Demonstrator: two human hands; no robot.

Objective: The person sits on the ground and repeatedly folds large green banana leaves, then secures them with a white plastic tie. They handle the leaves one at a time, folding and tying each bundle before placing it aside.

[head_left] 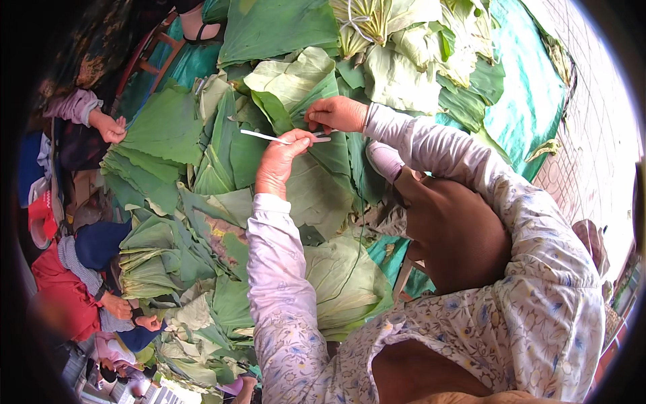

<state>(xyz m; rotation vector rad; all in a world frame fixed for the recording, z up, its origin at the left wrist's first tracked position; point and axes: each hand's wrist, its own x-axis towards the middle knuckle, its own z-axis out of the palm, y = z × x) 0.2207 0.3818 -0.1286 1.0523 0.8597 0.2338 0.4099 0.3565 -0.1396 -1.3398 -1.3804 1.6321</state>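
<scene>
While left hand (281, 158) pinched white strip (258, 135) between thumb and fingers, right hand (343, 114) hung just beside it — fingers curled in, grip on anything impossible to tell. Strip's white ends showed either side of left hand, over big green leaves (319, 192). Folded pale leaf (289, 75) rose just beyond — green sheet (531, 87) spread at right. Co-worker's hand (108, 126) was at edge of leaf stack (161, 128), far left.

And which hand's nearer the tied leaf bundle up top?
Right. The right hand is below the bundle in frame; the left hand, holding a white strip, is lower and farther left.
</scene>
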